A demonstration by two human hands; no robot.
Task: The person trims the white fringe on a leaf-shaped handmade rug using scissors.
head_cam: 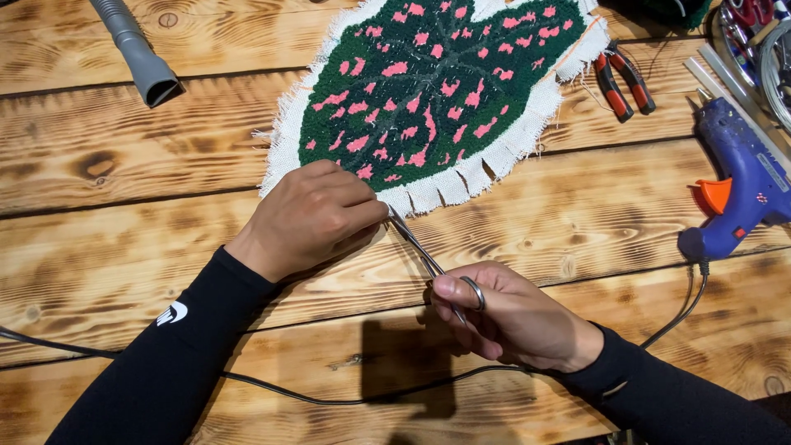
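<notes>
A leaf-shaped tufted rug piece [432,82], dark green with pink flecks and a frayed white cloth border [449,185], lies on the wooden table [124,231]. My left hand [313,216] pinches the white border at the leaf's lower tip. My right hand [503,313] grips metal scissors [424,257], thumb through a ring, with the blades pointing up-left and meeting the border right beside my left fingers. Both arms wear black sleeves.
A blue glue gun [741,185] with an orange trigger lies at the right, its black cord [329,400] running across the front. Red-handled pliers [622,82] rest beside the leaf's upper right. A grey hose nozzle [140,53] lies at top left.
</notes>
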